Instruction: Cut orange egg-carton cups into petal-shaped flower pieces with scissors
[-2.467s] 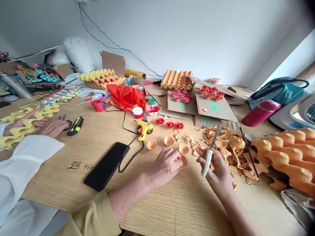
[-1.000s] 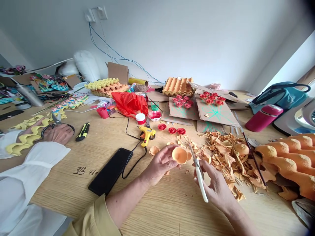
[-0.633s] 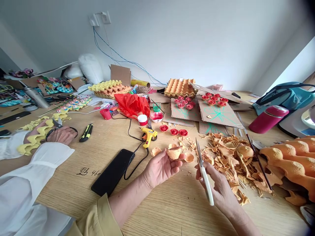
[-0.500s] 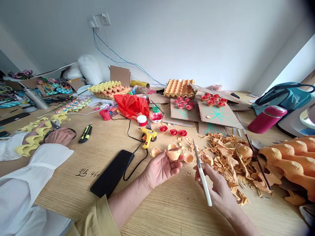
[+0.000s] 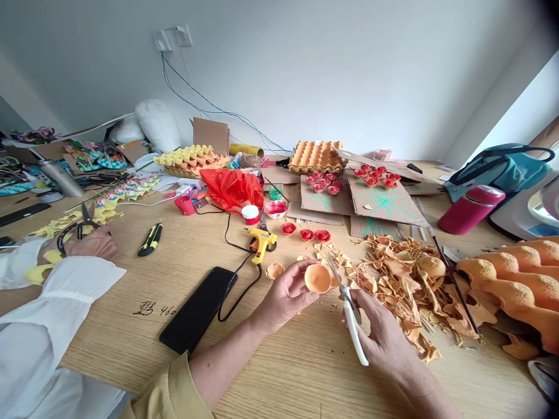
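Observation:
Between the thumb and fingers of my left hand (image 5: 290,294) is an orange egg-carton cup (image 5: 318,279), its hollow side turned toward me. My right hand (image 5: 384,331) grips white-handled scissors (image 5: 351,320), whose blades point up and away, just right of the cup. On the table behind my left hand lies a cut orange cup (image 5: 275,270) with petal-like edges; other cut pieces are partly hidden by the held cup. Farther back sit red painted flowers (image 5: 307,234). A heap of orange carton scraps (image 5: 393,276) spreads beyond my right hand.
A phone (image 5: 198,308), yellow glue gun (image 5: 262,241) with cord, and utility knife (image 5: 151,239) lie to the left. A co-worker's hand (image 5: 91,241) holds black-handled scissors at far left. Orange egg trays (image 5: 519,279) and a pink bottle (image 5: 470,208) stand right.
My left hand has turned the cup so its hollow faces me. The scissors have shifted left, nearer the cup, and their blades have parted slightly. The co-worker's scissors now point upward.

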`<control>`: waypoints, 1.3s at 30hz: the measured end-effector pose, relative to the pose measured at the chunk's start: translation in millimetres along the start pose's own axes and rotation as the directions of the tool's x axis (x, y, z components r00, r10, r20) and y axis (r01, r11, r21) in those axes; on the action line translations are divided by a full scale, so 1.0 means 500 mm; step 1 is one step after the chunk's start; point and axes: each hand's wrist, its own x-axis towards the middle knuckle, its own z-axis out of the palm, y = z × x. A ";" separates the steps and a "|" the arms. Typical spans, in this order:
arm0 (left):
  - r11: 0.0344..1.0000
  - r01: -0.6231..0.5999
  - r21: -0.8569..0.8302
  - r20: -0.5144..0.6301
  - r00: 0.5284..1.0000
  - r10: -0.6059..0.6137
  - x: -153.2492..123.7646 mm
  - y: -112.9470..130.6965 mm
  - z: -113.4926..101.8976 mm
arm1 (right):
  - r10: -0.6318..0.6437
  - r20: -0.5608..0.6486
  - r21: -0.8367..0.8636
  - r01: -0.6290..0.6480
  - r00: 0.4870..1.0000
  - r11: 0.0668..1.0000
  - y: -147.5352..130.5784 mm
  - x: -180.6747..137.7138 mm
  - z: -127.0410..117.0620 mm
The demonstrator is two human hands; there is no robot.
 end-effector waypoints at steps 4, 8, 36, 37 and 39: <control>0.999 0.034 -0.039 -0.005 0.999 -0.034 0.000 -0.002 -0.003 | -0.010 -0.021 -0.001 0.010 1.000 1.000 -0.003 0.002 -0.002; 0.953 0.133 -0.272 0.069 0.991 -0.119 0.003 -0.005 -0.007 | 0.052 -0.065 0.071 -0.047 0.997 0.996 -0.003 0.001 -0.001; 0.971 0.234 -0.055 0.013 0.972 -0.234 -0.012 -0.012 0.037 | 0.216 -0.083 0.540 -0.138 0.973 0.830 -0.030 -0.001 -0.009; 0.967 0.238 -0.095 0.000 0.971 -0.239 -0.010 -0.011 0.034 | 0.204 -0.074 0.511 -0.139 0.976 0.848 -0.027 -0.001 -0.012; 0.956 0.239 -0.170 -0.020 0.969 -0.246 -0.007 -0.011 0.028 | 0.168 -0.058 0.410 -0.130 0.984 0.903 -0.020 -0.001 -0.015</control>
